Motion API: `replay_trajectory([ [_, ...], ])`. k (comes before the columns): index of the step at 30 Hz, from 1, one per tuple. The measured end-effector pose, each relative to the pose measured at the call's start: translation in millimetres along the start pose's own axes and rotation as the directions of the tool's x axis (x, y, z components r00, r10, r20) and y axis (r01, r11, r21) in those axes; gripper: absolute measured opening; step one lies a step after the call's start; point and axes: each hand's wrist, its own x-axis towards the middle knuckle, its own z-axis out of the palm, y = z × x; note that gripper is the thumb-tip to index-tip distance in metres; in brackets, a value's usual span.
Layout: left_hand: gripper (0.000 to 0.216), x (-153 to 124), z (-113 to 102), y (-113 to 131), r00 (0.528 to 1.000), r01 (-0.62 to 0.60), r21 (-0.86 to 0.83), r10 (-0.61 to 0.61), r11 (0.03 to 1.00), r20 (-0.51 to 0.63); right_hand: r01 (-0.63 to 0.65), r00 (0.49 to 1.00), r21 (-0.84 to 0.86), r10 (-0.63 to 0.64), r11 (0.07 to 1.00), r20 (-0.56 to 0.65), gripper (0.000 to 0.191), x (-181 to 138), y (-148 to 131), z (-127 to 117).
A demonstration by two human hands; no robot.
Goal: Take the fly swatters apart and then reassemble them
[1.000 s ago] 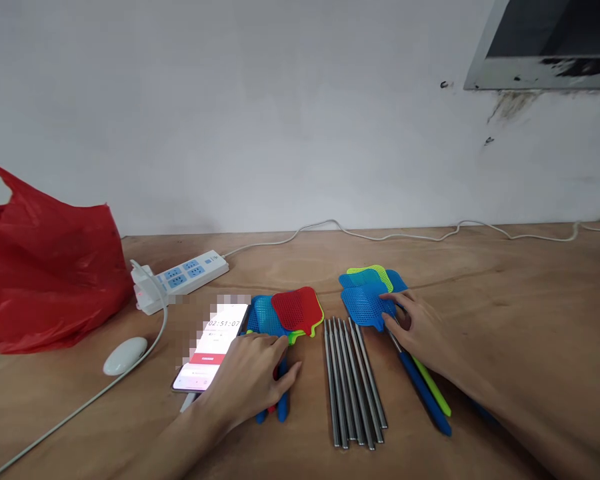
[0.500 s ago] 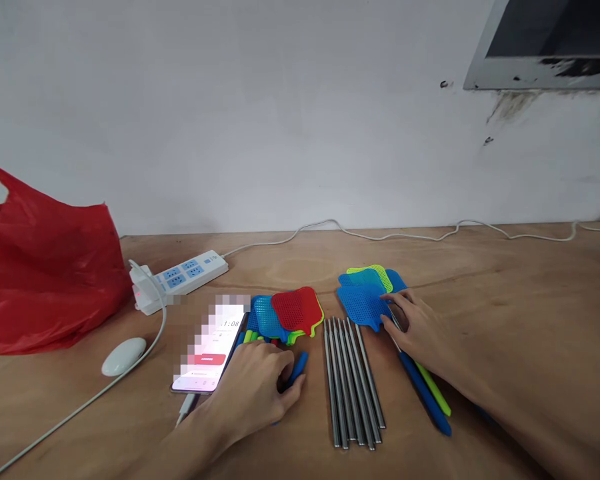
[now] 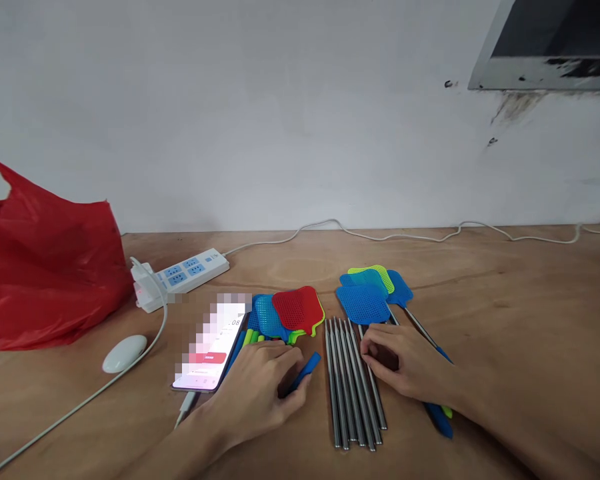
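My left hand is closed around a blue plastic handle, whose end sticks out past the fingertips. Under and behind that hand lies a pile of fly swatters with a red mesh head on top. My right hand is curled, thumb and forefinger pinched at the rightmost of several metal rods lying side by side. Behind and to its right, more fly swatters overlap, a blue mesh head at the front; their handles run beneath my right wrist.
A lit phone with a charging cable lies left of my left hand. Beyond are a white power strip, a white mouse and a red plastic bag. A white cord runs along the wall.
My right hand has moved down and left, from the blue swatter head to the metal rods. My left hand has lifted the blue handle slightly to the right.
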Motion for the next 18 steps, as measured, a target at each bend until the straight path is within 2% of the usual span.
replay_trajectory([
  [6,0.020,-0.8,0.8,-0.9,0.999,-0.001,0.002,0.001,1.000,0.034,-0.007,1.000,-0.053,0.008,0.999,0.015,0.012,0.3,-1.0,-2.2],
  [14,0.019,0.1,-0.1,1.2,0.999,-0.009,-0.007,0.009,1.000,0.040,-0.174,0.984,-0.321,0.154,0.931,-0.085,0.014,-3.5,5.3,-0.2],
  [18,0.018,0.6,0.0,1.3,0.999,-0.014,-0.015,0.014,1.000,0.032,-0.224,0.975,-0.321,0.214,0.920,-0.065,0.019,-3.5,2.0,-1.7],
])
